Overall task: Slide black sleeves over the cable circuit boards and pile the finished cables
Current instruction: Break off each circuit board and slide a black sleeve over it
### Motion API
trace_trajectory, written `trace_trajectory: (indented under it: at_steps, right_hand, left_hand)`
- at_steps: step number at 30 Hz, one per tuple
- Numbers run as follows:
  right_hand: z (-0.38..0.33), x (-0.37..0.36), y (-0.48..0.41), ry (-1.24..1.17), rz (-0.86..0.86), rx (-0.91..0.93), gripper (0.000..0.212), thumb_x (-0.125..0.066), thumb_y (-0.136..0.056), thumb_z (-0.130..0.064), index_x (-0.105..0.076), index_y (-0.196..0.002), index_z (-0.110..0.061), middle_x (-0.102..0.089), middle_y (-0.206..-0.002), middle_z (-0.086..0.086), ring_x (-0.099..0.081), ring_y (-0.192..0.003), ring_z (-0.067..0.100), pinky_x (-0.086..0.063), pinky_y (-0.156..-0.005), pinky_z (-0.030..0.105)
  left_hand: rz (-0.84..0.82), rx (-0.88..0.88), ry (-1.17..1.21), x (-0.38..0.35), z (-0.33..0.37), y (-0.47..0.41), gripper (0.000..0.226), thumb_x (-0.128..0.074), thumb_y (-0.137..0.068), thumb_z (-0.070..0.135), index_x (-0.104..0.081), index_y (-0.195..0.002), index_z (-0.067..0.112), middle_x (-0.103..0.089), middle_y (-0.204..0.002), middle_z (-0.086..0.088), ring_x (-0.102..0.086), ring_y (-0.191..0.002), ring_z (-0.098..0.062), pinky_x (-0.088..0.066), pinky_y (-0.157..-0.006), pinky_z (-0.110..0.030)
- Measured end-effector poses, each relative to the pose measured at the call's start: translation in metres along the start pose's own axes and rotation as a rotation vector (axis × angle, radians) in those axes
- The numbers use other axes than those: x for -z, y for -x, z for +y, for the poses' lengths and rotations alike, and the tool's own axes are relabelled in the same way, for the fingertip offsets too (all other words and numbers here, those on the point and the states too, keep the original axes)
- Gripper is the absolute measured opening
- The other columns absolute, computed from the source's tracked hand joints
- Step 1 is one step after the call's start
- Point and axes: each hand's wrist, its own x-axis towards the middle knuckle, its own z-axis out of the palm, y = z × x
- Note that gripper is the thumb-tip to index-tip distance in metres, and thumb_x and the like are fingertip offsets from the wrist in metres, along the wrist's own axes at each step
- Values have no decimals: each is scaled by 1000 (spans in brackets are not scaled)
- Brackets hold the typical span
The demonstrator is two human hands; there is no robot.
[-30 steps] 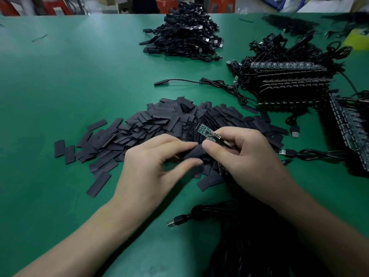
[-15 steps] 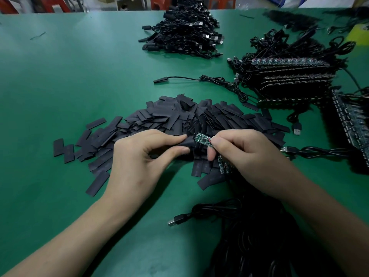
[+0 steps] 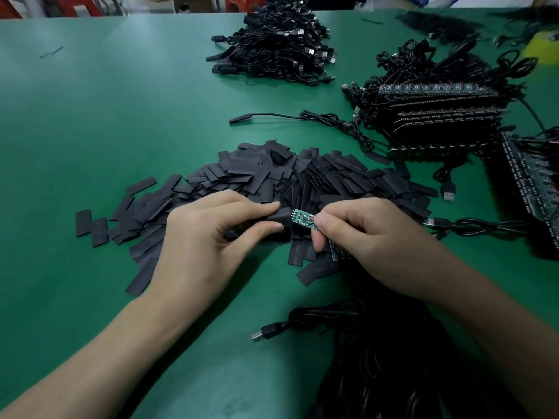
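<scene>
A small green rectangular circuit board point(image 3: 302, 219), studded with a dark chip and a row of solder points, lies level in the air just over the near edge of the heap of flat black sleeves point(image 3: 272, 173). The right hand point(image 3: 372, 237) pinches its right end between thumb and fingertips. The left hand point(image 3: 205, 246) pinches one short black tubular sleeve point(image 3: 279, 217) between thumb and forefinger, with the sleeve's mouth meeting the board's left end; whether the board has entered it cannot be told.

The board's right end and its cable are hidden by the right hand's fingers. A second board point(image 3: 335, 252) peeps from under that hand, mostly covered. On the near side of the heap, a dark bundle of black cables point(image 3: 393, 373) is cut off by the bottom edge. Beyond the heap, a pile of coiled black cables point(image 3: 278, 43) is too tangled to make out singly.
</scene>
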Motion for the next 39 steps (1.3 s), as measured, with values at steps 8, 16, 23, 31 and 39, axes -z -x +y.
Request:
trace_trajectory:
  at_steps: [8, 16, 23, 31, 39]
  right_hand:
    - [9, 2, -3, -108, -86, -46, 38, -47, -103, -43, -71, -77, -28, -43, -56, -8, -39, -53, 13, -34, -57, 37]
    - [5, 0, 0, 29, -2, 69, 37, -48, -105, -32, -68, -75, -25, -35, -48, -10, -32, -44, 7, -27, -46, 21]
    - [3, 1, 1, 64, -37, 63, 38, -47, -104, -35, -68, -74, -25, -34, -47, -10, -32, -44, 8, -26, -47, 23]
    - [5, -3, -1, 96, -65, 62, 37, -45, -99, -43, -70, -76, -28, -42, -51, -10, -38, -47, 5, -32, -51, 24]
    - [13, -7, -5, -13, 128, 136, 11, -59, -97, -35, -70, -101, -31, -63, -71, -10, -55, -63, 9, -45, -63, 29]
  left_hand:
    - [-94, -213, -90, 4, -12, -2, 25, -78, -88, 25, -79, -111, 14, -73, -94, 2, -62, -75, -7, -50, -73, -17]
    - [-76, -143, -47, 2, -7, -2, 26, -77, -87, 27, -79, -109, 15, -74, -94, 2, -65, -79, -8, -53, -78, -21]
    - [-70, -115, -34, 0, -5, -1, 25, -77, -88, 25, -79, -111, 16, -73, -96, 4, -64, -83, -6, -51, -81, -18]
    - [-129, -251, -38, -4, -7, 2, 29, -77, -89, 27, -77, -116, 17, -71, -99, 4, -64, -85, -7, -51, -80, -21]
    - [-80, -117, 70, -7, -3, 1, 23, -78, -85, 31, -80, -106, 20, -72, -90, 6, -65, -81, -6, -51, -75, -25]
